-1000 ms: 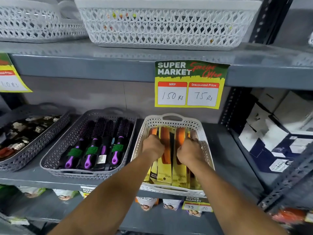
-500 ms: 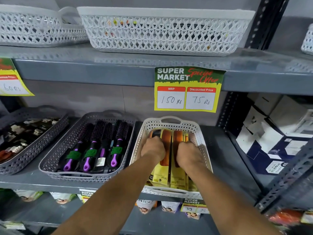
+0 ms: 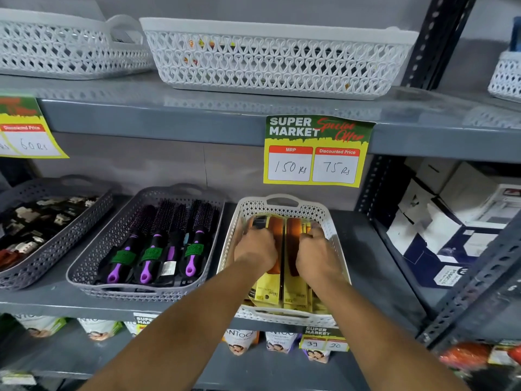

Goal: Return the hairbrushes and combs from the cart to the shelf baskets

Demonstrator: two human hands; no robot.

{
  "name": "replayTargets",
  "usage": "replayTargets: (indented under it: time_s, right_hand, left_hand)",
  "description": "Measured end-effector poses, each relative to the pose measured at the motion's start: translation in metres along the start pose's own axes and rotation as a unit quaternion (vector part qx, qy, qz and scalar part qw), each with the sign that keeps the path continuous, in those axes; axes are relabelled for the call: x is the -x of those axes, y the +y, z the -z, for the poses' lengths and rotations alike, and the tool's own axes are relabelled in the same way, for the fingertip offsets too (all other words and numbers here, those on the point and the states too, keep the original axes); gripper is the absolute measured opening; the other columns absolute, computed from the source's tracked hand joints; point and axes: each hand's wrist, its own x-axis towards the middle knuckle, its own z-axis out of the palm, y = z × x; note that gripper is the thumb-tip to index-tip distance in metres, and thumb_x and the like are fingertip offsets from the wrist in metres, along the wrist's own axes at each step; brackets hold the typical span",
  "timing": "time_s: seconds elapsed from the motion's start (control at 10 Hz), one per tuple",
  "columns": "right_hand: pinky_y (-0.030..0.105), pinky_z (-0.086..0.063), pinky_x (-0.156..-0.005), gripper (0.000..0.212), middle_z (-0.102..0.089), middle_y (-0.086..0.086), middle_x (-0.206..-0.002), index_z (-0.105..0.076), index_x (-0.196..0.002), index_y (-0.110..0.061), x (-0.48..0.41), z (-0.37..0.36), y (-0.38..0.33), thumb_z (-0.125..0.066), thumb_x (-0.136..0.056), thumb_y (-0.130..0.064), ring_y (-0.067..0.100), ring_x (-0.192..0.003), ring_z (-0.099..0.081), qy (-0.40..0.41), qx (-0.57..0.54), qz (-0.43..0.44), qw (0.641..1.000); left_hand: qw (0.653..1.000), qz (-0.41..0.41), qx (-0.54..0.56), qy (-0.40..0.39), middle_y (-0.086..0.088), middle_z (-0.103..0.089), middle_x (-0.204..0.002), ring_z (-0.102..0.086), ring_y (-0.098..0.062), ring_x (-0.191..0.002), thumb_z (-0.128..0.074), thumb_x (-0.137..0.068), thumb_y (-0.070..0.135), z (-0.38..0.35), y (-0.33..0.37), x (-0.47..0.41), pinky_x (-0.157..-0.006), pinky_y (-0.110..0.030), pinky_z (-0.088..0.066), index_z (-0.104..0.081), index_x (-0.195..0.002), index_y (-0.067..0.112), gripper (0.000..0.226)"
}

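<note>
In the white lattice basket (image 3: 335,238) on the middle shelf, orange combs (image 3: 277,244) on yellow cards were pressed by the left hand (image 3: 255,248) and right hand (image 3: 317,251), fingers curled; any actual grasp could not be told. Purple-handled round hairbrushes (image 3: 158,244) were seen in the grey basket (image 3: 93,263) to the left.

My left hand (image 3: 255,248) and right hand (image 3: 317,249) cover the upper halves of the packaged combs (image 3: 277,277); fingertips hidden, grip unclear. At 9 o'clock, grey basket (image 3: 42,258) cut off by frame edge, contents indistinct. At 5 o'clock, orange item (image 3: 465,355) blurred.
</note>
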Motion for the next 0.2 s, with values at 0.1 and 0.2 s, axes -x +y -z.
replayTargets:
  time_s: [0.1,0.2]
  right_hand:
    - [0.040,-0.042,-0.107,0.050,-0.037,0.008,-0.149,-0.054,-0.132,-0.012,0.014,0.005,0.007,-0.055,-0.083,-0.002,0.028,-0.132,-0.044,0.077,-0.038,0.041,0.995]
    - [0.043,-0.047,-0.104,0.053,-0.053,0.011,-0.137,-0.059,-0.129,-0.005,0.037,0.008,0.012,-0.065,-0.077,0.003,0.032,-0.125,-0.053,0.197,-0.040,0.118,0.972]
  left_hand:
    - [0.993,-0.105,-0.036,0.050,-0.012,-0.063,-0.112,-0.055,-0.031,-0.117,-0.040,-0.088,0.014,0.012,-0.007,0.008,-0.106,-0.042,-0.040,-0.060,-0.114,0.015,0.033]
    - [0.953,-0.214,-0.095,0.190,-0.009,-0.057,-0.131,-0.054,-0.033,-0.119,-0.045,-0.082,0.012,0.032,-0.026,0.029,-0.094,-0.043,-0.050,-0.053,-0.132,0.012,0.051]
